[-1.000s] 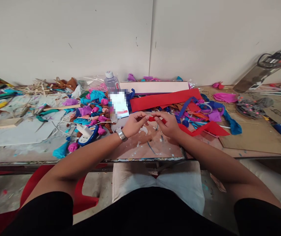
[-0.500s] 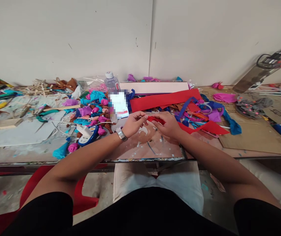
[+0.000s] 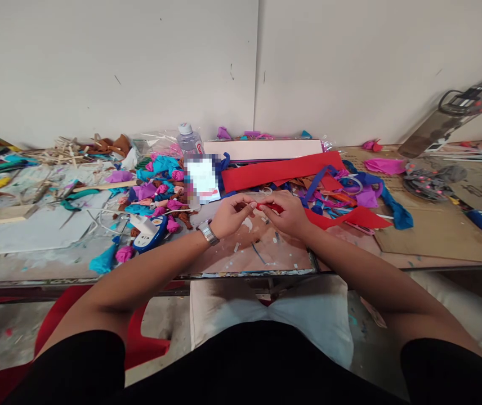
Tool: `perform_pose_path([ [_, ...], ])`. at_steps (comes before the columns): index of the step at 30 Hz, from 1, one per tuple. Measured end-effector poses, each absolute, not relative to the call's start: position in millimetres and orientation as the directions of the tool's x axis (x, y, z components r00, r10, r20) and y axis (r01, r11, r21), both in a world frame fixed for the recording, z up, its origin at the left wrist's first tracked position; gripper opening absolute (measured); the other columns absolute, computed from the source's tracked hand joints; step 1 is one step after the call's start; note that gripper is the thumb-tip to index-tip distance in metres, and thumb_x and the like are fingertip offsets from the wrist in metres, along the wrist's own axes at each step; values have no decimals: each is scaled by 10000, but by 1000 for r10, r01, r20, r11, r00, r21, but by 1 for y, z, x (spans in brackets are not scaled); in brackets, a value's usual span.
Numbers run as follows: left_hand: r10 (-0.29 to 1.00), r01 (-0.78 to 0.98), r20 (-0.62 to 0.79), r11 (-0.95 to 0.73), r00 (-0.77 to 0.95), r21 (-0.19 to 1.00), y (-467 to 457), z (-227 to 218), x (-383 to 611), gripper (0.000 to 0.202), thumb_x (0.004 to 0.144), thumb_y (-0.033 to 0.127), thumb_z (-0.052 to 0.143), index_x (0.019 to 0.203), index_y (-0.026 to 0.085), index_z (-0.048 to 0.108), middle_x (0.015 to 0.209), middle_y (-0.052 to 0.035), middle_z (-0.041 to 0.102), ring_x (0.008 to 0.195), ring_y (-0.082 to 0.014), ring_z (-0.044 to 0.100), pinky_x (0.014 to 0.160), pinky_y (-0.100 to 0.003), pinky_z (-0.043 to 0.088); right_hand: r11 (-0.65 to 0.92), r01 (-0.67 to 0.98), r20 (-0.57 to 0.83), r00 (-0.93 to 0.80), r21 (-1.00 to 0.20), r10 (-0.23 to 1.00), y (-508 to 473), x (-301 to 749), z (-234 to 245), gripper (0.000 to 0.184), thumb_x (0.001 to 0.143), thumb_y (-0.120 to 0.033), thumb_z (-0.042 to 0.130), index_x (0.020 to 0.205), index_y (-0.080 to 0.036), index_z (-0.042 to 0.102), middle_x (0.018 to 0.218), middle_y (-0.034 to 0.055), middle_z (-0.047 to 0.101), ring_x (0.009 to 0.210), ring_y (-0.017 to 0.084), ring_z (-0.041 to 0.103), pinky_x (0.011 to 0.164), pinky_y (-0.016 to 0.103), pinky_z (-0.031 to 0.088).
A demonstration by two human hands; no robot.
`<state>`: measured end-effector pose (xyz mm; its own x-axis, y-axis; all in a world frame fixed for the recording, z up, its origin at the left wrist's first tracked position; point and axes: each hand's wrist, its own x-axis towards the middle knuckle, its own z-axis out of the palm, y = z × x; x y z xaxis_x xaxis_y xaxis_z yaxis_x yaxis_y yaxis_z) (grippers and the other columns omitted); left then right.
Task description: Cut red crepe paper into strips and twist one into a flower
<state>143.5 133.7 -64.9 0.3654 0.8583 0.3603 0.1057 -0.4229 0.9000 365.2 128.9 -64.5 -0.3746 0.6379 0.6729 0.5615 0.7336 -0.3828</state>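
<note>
My right hand (image 3: 287, 212) is closed, pinching a bunched strip of red crepe paper (image 3: 275, 207) above the table front. Beside it my left hand (image 3: 230, 216), with a metal watch at the wrist, has its thumb and fingers pressed together at the left end of that bunch. The fingers hide much of the paper. A longer red strip (image 3: 361, 218) trails out from behind my right wrist to the right. Behind both hands lies a wide folded piece of red crepe paper (image 3: 283, 170).
Left of my hands are a lit phone (image 3: 202, 180), a water bottle (image 3: 190, 140), a blue-and-white power strip (image 3: 151, 236) and a heap of rolled paper flowers (image 3: 156, 194). Pliers (image 3: 81, 197) lie farther left. Paper scraps (image 3: 367, 197) and cardboard (image 3: 427, 236) lie right; a dark bottle (image 3: 424, 132) leans against the wall.
My left thumb and fingers have drawn together at the end of the red paper, and less of the bunch shows. My right hand has barely moved. The view has shifted slightly.
</note>
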Motion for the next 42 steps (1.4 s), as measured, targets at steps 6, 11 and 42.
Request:
perform_pose_path([
  [6, 855, 78, 381, -433, 353, 898, 129, -60, 146, 476, 918, 635, 746, 962, 161, 753, 790, -56, 760, 671, -146, 700, 619, -253, 525, 743, 565, 725, -333, -358, 603, 125, 362, -61, 258, 1028, -454, 633, 884, -248, 692, 808, 32, 757, 775, 218, 670, 821, 393, 483],
  [11, 846, 44, 397, -440, 356, 897, 128, -60, 146, 431, 918, 595, 764, 958, 166, 763, 836, -62, 773, 697, -151, 715, 632, -261, 536, 728, 572, 705, -334, -376, 626, 124, 360, -60, 218, 1005, -420, 655, 866, -253, 667, 807, 32, 756, 778, 222, 672, 817, 392, 487],
  [42, 885, -86, 342, -332, 316, 939, 140, -76, 147, 425, 840, 559, 849, 997, 173, 764, 824, -64, 770, 690, -144, 679, 567, -242, 522, 733, 510, 599, -436, -451, 672, 143, 364, -53, 249, 997, -462, 681, 907, -233, 716, 860, 37, 762, 802, 213, 699, 776, 355, 498],
])
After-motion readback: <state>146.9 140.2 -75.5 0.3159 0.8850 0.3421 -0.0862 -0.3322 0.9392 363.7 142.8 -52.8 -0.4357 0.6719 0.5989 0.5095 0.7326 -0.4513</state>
